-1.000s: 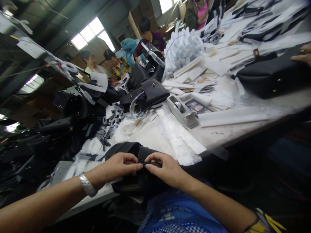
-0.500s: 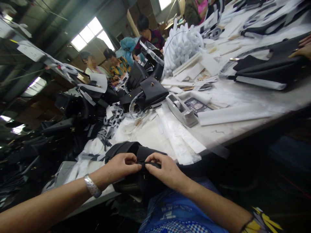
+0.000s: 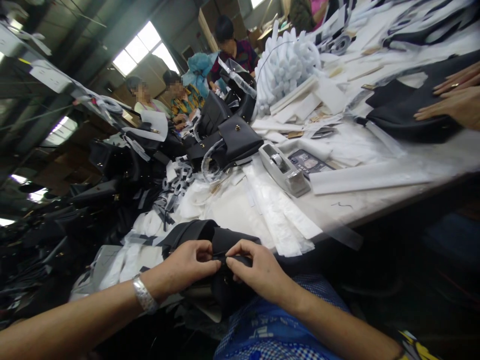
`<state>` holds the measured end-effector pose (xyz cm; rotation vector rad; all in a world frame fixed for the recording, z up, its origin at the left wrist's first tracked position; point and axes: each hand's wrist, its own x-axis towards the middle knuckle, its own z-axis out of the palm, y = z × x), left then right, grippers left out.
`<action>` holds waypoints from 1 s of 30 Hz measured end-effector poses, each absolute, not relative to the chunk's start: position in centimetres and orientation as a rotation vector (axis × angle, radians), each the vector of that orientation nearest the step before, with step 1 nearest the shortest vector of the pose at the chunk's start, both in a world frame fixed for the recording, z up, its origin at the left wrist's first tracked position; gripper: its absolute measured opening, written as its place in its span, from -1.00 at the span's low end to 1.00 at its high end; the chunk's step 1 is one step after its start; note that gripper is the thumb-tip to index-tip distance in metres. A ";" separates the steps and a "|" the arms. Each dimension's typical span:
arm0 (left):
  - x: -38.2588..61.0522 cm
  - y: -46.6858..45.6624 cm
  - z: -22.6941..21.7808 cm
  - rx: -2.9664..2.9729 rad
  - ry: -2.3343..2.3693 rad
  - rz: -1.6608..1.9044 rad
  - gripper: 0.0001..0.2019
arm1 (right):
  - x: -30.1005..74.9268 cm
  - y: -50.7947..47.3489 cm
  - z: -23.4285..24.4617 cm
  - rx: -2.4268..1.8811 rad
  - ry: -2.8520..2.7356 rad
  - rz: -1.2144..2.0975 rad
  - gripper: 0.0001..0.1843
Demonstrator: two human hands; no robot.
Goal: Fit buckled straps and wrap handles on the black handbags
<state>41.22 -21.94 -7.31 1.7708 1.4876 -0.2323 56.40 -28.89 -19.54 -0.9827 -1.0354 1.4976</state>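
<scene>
A black handbag (image 3: 204, 235) rests at the near table edge and partly on my lap. My left hand (image 3: 185, 265), with a silver bracelet on its wrist, pinches a small part on the bag's top. My right hand (image 3: 258, 272) pinches the same spot from the other side, so the fingertips of both hands meet. What exactly sits between the fingers is too small to make out. The bag's lower half is hidden behind my hands.
White paper and plastic strips (image 3: 277, 215) cover the table beyond the bag. A grey tape dispenser (image 3: 283, 170) stands mid-table, with more black bags (image 3: 232, 140) behind it. Another person's hands (image 3: 453, 97) press on a black bag at the right. Several people sit at the far end.
My hands stay pinched together on the bag top. At the right, the other person's hands have come further into view and the black bag under them has shifted.
</scene>
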 end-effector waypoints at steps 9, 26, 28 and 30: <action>42.2 -23.0 -7.9 1.713 1.428 -0.096 -0.79 | 56.4 -28.8 -20.2 -0.989 -1.176 1.331 -0.83; 40.6 -23.4 -9.2 1.816 1.256 -0.009 -0.75 | 55.8 -29.1 -20.6 -1.036 -1.194 1.270 -0.91; 40.2 -23.4 -9.0 1.774 1.180 -0.053 -0.74 | 56.1 -29.2 -20.7 -1.009 -1.164 1.361 -0.91; 39.9 -23.4 -8.9 1.717 1.114 -0.067 -0.72 | 56.3 -29.3 -20.7 -0.979 -1.149 1.445 -0.89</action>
